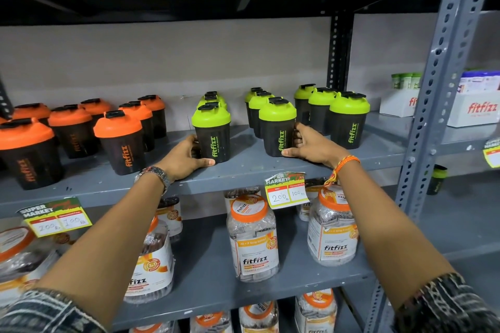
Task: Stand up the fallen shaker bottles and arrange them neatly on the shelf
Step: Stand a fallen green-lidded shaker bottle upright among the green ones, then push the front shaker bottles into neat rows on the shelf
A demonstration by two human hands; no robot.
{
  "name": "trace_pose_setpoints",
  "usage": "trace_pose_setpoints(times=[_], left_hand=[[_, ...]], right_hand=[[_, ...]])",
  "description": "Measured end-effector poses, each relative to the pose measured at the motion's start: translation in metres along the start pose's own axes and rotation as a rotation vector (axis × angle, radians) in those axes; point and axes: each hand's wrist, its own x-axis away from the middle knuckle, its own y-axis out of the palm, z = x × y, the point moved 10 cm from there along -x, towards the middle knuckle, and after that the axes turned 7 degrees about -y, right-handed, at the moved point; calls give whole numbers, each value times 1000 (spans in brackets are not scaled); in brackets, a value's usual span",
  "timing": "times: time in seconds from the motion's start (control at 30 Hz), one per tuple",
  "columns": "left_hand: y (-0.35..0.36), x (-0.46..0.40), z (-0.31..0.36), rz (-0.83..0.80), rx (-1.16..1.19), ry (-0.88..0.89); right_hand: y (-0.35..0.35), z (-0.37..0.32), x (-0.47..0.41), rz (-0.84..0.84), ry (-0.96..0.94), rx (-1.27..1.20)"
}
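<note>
Black shaker bottles stand upright on the grey shelf (243, 170). Several have orange lids (119, 140) at the left, several have green lids in three rows at the right. My left hand (186, 158) grips the base of the front green-lidded shaker (212, 132) of the left row. My right hand (311, 144) holds the right side of the front green-lidded shaker (277, 127) of the middle row. A third row of green-lidded shakers (349, 119) stands to the right, untouched. No shaker on this shelf lies on its side.
Clear jars with orange lids (253, 235) fill the shelf below. Price tags (286, 192) hang from the shelf's front edge. A perforated steel upright (433, 89) stands at the right, with white fitfizz boxes (476, 108) and one dark shaker (437, 180) beyond it.
</note>
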Motion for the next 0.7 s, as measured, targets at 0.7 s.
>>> trace_pose_setpoints(times=[0.7], left_hand=[[-210, 180, -74, 930, -8, 59]], right_hand=[[137, -165, 41, -26, -181, 420]])
